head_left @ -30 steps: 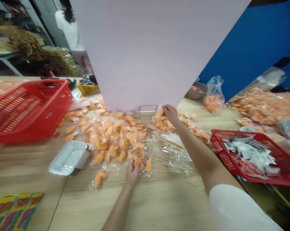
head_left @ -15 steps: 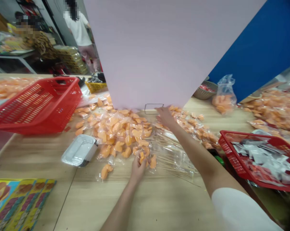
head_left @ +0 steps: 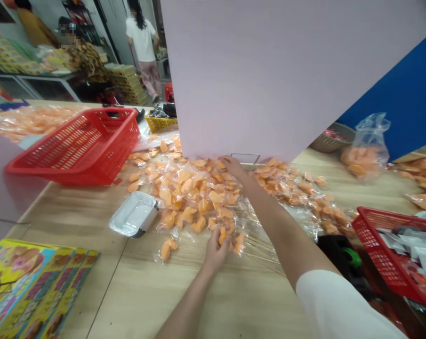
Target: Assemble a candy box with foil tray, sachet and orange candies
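Observation:
A big heap of clear packets with orange pieces (head_left: 191, 188) covers the middle of the wooden table (head_left: 145, 292). My left hand (head_left: 215, 249) is closed on one orange packet (head_left: 222, 234) at the heap's near edge. My right hand (head_left: 234, 167) reaches across to the far side, its fingers curled on packets beside the base of a pale pink board (head_left: 269, 70). What it grips is hidden among the packets. Thin wooden skewers in clear wrap (head_left: 258, 242) lie under my right forearm.
A small foil tray (head_left: 133, 214) sits left of the heap, and an empty red basket (head_left: 78, 146) stands behind it. A second red basket with sachets (head_left: 396, 254) is at the right. Colourful boxes (head_left: 29, 282) lie near left. People stand at the far left.
The view has swung left, so everything sits further right in frame. My right hand has slid left along the board's base. My left hand keeps its hold on the packet.

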{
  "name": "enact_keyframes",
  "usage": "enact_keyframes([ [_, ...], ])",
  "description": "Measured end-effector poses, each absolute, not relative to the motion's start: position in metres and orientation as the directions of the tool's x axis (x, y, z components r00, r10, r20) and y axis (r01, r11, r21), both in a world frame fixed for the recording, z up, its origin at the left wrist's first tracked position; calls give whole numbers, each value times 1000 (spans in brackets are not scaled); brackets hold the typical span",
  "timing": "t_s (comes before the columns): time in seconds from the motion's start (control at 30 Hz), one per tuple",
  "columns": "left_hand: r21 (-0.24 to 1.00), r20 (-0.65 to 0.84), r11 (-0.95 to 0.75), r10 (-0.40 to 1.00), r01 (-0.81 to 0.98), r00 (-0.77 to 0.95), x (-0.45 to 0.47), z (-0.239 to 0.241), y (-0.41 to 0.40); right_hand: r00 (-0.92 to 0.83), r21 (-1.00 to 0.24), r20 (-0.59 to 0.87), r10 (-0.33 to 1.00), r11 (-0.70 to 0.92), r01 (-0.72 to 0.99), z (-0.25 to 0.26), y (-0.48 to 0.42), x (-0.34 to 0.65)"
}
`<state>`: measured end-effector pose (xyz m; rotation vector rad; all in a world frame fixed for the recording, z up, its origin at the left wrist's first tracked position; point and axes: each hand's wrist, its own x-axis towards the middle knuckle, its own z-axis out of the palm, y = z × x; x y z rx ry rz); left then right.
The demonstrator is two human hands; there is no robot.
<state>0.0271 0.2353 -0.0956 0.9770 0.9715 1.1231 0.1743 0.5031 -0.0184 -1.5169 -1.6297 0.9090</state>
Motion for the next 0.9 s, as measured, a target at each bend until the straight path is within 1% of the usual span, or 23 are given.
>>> enact_keyframes([
  [0.1,955,-123,158,981,-253,150,27,-95,235,-39,-932,15,999,28,361,-8,494,188],
  [0.2,954,-119,160,978,-255,169,26,-94,235,-29,-989,-36,999,-31,146,2,485,195],
  [0.27,955,-104,148,978,-256,179,26,-93,235,-29,-997,-79,996,-79,12,6,481,197],
  [0.37,961,-82,125,981,-248,178,27,-92,235,-69,-987,-138,988,-143,-74,9,476,197],
  [0.4,962,-81,124,980,-244,179,27,-92,235,-96,-985,-154,983,-161,-70,9,475,198],
  [0.47,963,-89,131,979,-237,181,27,-93,235,-153,-984,-176,972,-179,-6,8,472,198],
  [0.53,964,-98,137,980,-227,173,27,-94,235,-144,-982,-184,972,-176,69,7,471,199],
  [0.6,968,-96,129,983,-217,155,27,-95,235,-37,-981,-176,984,-173,86,7,472,203],
  [0.7,969,-86,116,986,-218,143,27,-96,235,133,-985,-152,979,-161,57,9,473,214],
  [0.9,964,-93,129,982,-232,161,26,-93,235,292,-993,-74,954,-99,71,10,468,247],
])
